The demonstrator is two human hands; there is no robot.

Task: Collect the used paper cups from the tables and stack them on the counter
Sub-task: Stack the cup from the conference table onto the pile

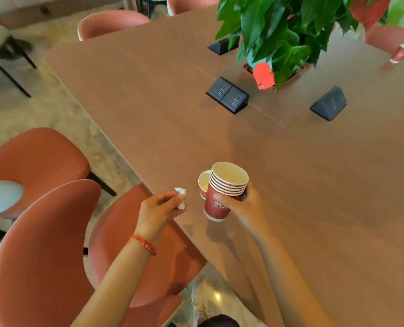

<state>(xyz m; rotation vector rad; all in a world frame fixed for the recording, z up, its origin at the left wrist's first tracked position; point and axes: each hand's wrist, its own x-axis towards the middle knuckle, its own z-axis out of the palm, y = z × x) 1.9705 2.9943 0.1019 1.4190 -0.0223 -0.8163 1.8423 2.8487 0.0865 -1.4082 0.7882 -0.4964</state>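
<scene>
Left hand [159, 207] pinches a crumpled white paper wad [181, 197], left of the nested stack of red paper cups [222, 192]. Right hand [239, 204] grips that stack above the brown wooden table [149, 109]. Behind the stack — single red cup [203, 184]. Collecting step; far right, one more red cup [400, 53] — likely next.

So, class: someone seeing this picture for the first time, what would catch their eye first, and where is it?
First, the nested stack of red paper cups gripped in the right hand over the brown wooden table's near edge. Beside it, the left hand pinches a crumpled white tissue. Far across the table stands a leafy green potted plant.
</scene>
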